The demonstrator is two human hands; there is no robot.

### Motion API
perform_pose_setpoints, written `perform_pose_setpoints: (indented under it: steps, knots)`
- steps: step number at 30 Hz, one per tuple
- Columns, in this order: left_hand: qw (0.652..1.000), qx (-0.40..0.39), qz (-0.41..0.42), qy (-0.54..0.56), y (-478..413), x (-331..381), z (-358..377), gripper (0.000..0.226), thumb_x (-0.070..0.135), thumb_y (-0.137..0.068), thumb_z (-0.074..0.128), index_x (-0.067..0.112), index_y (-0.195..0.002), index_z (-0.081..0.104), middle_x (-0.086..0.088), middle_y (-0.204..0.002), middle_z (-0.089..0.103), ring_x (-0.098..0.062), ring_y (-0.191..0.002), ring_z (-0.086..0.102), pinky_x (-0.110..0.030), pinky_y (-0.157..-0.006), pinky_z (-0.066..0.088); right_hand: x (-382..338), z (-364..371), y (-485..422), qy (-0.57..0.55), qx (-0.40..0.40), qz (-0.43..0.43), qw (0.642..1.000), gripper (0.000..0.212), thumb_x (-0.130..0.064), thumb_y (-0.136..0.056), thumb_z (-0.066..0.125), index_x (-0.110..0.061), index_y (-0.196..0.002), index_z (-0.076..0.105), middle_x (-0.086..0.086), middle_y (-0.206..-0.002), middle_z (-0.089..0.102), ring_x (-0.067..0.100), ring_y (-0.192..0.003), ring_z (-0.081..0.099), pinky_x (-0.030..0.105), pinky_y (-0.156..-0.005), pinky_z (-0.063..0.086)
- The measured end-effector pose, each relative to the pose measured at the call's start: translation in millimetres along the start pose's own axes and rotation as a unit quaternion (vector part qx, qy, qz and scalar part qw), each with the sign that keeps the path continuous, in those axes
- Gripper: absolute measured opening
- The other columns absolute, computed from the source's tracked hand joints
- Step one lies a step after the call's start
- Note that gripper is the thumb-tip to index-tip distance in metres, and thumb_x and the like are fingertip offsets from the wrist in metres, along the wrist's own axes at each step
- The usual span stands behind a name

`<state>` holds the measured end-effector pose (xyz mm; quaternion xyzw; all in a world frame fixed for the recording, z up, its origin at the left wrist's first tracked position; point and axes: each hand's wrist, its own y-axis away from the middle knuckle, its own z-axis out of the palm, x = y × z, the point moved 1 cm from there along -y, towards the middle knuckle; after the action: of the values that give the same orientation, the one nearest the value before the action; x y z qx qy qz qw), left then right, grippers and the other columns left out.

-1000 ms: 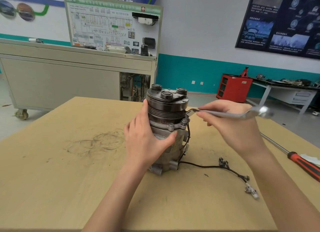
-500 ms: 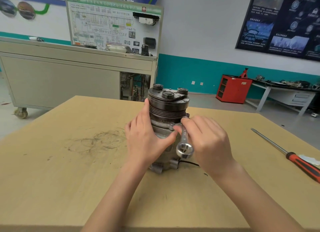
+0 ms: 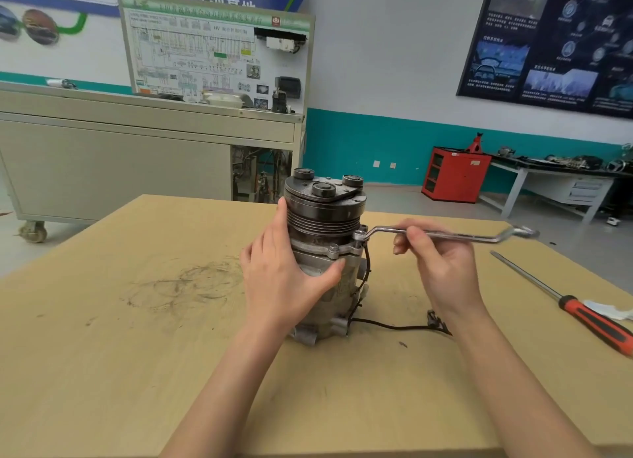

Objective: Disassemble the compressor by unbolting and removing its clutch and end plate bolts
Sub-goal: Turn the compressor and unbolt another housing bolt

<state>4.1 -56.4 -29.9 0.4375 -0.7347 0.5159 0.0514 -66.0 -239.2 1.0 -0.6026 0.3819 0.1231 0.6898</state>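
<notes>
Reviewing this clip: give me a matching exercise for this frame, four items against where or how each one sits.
1 wrench
2 screwdriver
3 compressor
4 wire

a untouched on the table, far right
b upright, held by the left hand
c gripped by the right hand, shaft level
d trailing across the table

Pairs: 1-c, 2-a, 3-b, 4-d

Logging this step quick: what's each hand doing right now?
Left hand: wrapped round the compressor, gripping it.
Right hand: holding the wrench, whose ring end sits on a bolt.
</notes>
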Motion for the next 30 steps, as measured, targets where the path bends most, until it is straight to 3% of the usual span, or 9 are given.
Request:
perform_pose_setpoints:
  steps: [6, 9, 12, 16, 19, 20, 22, 24, 30]
  knots:
    - [1.000, -0.001, 0.000, -0.009, 0, 1, 0, 0.111, 0.074, -0.063, 0.045, 0.010, -0.152, 0.024, -0.004, -0.139, 0.052, -0.024, -0.125, 0.050, -0.041, -0.101, 0.032, 37, 5, -47, -0.270, -0.087, 0.223, 0.933, 0.031, -0.014, -0.087, 0.047, -0.013, -0.071, 0.073, 0.002, -0.061, 0.059, 0.011, -0.057, 0.054, 0.023, -0.061, 0.047]
    - [1.000, 0.001, -0.001, -0.011, 0, 1, 0, 0.111, 0.074, -0.063, 0.045, 0.010, -0.151, 0.026, -0.004, -0.139, 0.053, -0.025, -0.124, 0.051, -0.041, -0.099, 0.033, 45, 7, -54, -0.307, -0.126, 0.258, 0.907, 0.028, -0.017, -0.085, 0.048, -0.012, -0.072, 0.072, 0.004, -0.065, 0.062, 0.011, -0.056, 0.055, 0.022, -0.061, 0.050]
    - [1.000, 0.001, -0.001, -0.015, 0, 1, 0, 0.111, 0.074, -0.063, 0.045, 0.010, -0.151, 0.025, -0.004, -0.138, 0.053, -0.025, -0.124, 0.051, -0.041, -0.100, 0.033, 38, 3, -54, -0.282, -0.088, 0.263, 0.918, 0.032, -0.019, -0.090, 0.045, -0.010, -0.073, 0.071, 0.005, -0.069, 0.066, 0.012, -0.057, 0.059, 0.021, -0.058, 0.051]
    - [1.000, 0.000, -0.001, -0.018, 0, 1, 0, 0.111, 0.074, -0.063, 0.045, 0.010, -0.152, 0.024, -0.005, -0.138, 0.053, -0.024, -0.124, 0.051, -0.041, -0.100, 0.033, 8, -11, -47, -0.088, 0.029, 0.151, 0.984, 0.024, -0.025, -0.091, 0.050, -0.008, -0.080, 0.061, 0.003, -0.060, 0.066, 0.014, -0.050, 0.062, 0.021, -0.049, 0.050]
    - [1.000, 0.002, -0.001, -0.016, 0, 2, 1, 0.111, 0.074, -0.063, 0.045, 0.010, -0.152, 0.024, -0.005, -0.137, 0.054, -0.025, -0.124, 0.051, -0.041, -0.099, 0.033, -22, -3, -31, 0.102, 0.002, -0.016, 0.995, 0.018, -0.016, -0.093, 0.056, -0.015, -0.080, 0.068, -0.001, -0.061, 0.068, 0.015, -0.053, 0.065, 0.022, -0.052, 0.053]
    - [1.000, 0.004, -0.001, -0.016, 0, 1, 1, 0.111, 0.073, -0.063, 0.045, 0.010, -0.152, 0.024, -0.005, -0.137, 0.054, -0.025, -0.124, 0.051, -0.041, -0.099, 0.033, -31, 3, -24, 0.181, -0.019, -0.103, 0.978, 0.016, -0.017, -0.091, 0.059, -0.013, -0.080, 0.070, -0.003, -0.063, 0.068, 0.014, -0.053, 0.065, 0.023, -0.053, 0.053]
    - [1.000, 0.003, -0.003, -0.018, 0, 2, 1, 0.111, 0.074, -0.063, 0.045, 0.010, -0.152, 0.023, -0.005, -0.139, 0.053, -0.025, -0.125, 0.051, -0.041, -0.099, 0.033, -42, 15, -13, 0.373, -0.057, -0.280, 0.883, 0.020, -0.020, -0.088, 0.061, -0.005, -0.081, 0.072, 0.005, -0.068, 0.069, 0.018, -0.053, 0.065, 0.030, -0.049, 0.053]
    - [1.000, 0.000, -0.003, -0.019, 0, 2, 1, 0.111, 0.074, -0.063, 0.046, 0.011, -0.152, 0.022, -0.004, -0.140, 0.052, -0.024, -0.125, 0.050, -0.040, -0.099, 0.032, -46, 26, -5, 0.472, -0.084, -0.349, 0.805, 0.020, -0.019, -0.087, 0.063, -0.002, -0.080, 0.071, 0.010, -0.067, 0.066, 0.023, -0.050, 0.061, 0.031, -0.042, 0.050]
    - [1.000, 0.004, -0.004, -0.004, 1, 4, 0, 0.109, 0.077, -0.066, 0.040, 0.012, -0.152, 0.022, -0.005, -0.140, 0.052, -0.024, -0.126, 0.049, -0.040, -0.100, 0.031, -45, 39, 8, 0.520, -0.063, -0.403, 0.751, 0.027, -0.023, -0.088, 0.062, -0.003, -0.072, 0.069, 0.005, -0.057, 0.057, 0.019, -0.044, 0.051, 0.025, -0.039, 0.041]
